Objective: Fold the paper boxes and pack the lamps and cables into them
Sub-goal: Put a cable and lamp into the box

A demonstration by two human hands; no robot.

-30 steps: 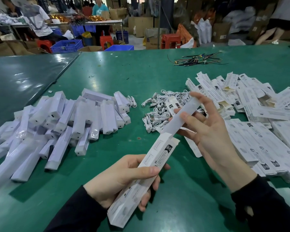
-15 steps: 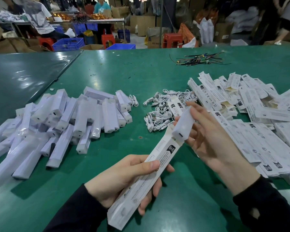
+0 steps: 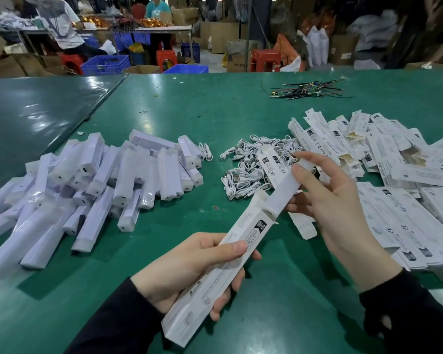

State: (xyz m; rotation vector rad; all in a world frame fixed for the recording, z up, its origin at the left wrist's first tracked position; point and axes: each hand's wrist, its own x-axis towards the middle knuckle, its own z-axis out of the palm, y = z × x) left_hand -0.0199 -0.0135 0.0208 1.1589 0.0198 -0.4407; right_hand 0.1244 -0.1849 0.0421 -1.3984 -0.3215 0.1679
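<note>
You feed a lamp into a paper box above the green worktop point(image 3: 241, 118).

Your left hand point(image 3: 189, 267) grips the box point(image 3: 223, 264); your right hand point(image 3: 325, 200) pinches the lamp point(image 3: 284, 190), half inside. Lamps point(image 3: 87, 185) lie at 9 o'clock, cables point(image 3: 251, 164) at 12.

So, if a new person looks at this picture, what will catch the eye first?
First, the two hands in the foreground: the left hand grips a long paper box while the right hand holds a white lamp at its open end. Next, the big heap of white lamps on the left of the green table.
</note>
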